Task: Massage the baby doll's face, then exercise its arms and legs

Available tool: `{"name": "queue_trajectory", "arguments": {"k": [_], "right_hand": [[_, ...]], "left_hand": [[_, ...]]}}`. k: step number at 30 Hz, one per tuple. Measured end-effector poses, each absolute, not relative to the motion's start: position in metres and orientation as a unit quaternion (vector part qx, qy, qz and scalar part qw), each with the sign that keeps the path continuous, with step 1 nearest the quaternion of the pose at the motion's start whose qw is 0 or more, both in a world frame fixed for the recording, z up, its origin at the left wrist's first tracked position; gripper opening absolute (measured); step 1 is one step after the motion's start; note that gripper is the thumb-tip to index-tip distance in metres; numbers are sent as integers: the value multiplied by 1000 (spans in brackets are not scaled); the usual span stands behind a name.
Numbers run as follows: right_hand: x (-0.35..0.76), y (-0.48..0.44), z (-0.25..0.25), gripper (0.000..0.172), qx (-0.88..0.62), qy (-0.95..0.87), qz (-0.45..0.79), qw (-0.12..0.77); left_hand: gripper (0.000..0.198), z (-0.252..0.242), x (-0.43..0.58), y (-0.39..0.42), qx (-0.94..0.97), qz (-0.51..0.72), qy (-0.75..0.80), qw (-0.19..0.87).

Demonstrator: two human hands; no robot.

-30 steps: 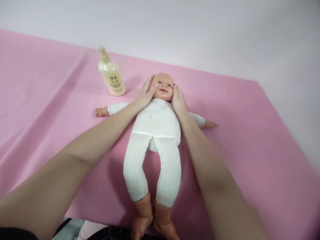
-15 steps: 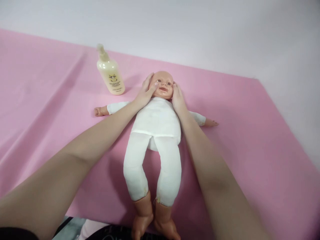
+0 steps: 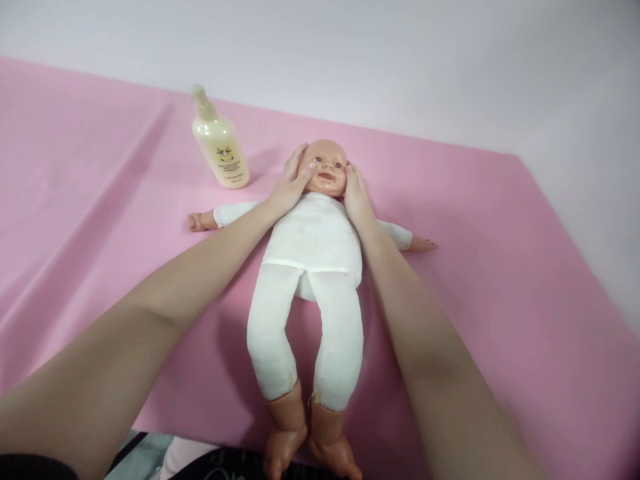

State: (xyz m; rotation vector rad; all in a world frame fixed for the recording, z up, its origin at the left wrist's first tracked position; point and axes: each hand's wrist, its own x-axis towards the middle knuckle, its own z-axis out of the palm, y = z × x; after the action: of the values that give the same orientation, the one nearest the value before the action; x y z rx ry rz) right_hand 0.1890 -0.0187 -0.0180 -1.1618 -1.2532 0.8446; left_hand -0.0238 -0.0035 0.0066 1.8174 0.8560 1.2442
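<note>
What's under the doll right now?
The doll lies on its back on the pink sheet, both hands cupping its head. Whatever is beneath its body is hidden.

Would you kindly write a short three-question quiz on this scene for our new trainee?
1. True or false: the left hand rests on the pump bottle.
2. What does the right hand touch? A) the doll's head B) its foot C) the bottle
3. What colour is the cloth under the doll?

Key: 1. False; it cups the doll's head. 2. A. 3. Pink.
</note>
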Motion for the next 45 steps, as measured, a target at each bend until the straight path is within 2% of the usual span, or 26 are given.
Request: {"name": "queue_trajectory", "arguments": {"k": [7,15,19,25,39,45], "right_hand": [[187,-25,-11,78,-505,-533,368,570],[188,-22,-13,61,-503,-523,374,577],[190,-23,-14,66,-501,-529,366,579],[191,-22,-15,74,-501,-533,367,574],[191,-18,-19,68,-501,-526,370,579],[191,-20,-16,66,-503,-518,378,579]], "left_hand": [[92,10,-25,-5,709,481,327,399],[96,6,-24,0,711,480,332,391],[101,1,-24,5,708,484,344,382],[96,1,-24,4,704,486,335,395],[98,-8,-24,13,695,491,342,398],[92,3,-23,1,698,489,333,404]]}}
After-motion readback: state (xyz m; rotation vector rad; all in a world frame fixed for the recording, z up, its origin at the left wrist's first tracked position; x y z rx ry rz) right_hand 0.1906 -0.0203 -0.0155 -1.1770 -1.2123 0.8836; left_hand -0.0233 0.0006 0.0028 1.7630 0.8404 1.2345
